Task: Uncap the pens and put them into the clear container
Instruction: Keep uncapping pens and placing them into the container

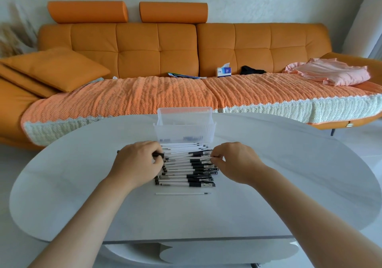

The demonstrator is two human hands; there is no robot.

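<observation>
A pile of several white pens with black caps (186, 171) lies in the middle of the grey oval table (82, 185), just in front of the clear container (184, 127). A few dark items show through the container's bottom. My left hand (137, 162) rests on the pile's left end and pinches a black pen part, whose tip sticks out to the left of the hand. My right hand (235, 162) sits at the pile's right end, with thumb and forefinger pinched on the tip of a pen. One bare white refill (183, 193) lies apart in front of the pile.
Behind the table stands an orange sofa (157, 44) with a knitted cover, a cushion (55, 69), a tissue box (223, 71), a dark item (251, 70) and folded pink cloth (330, 71).
</observation>
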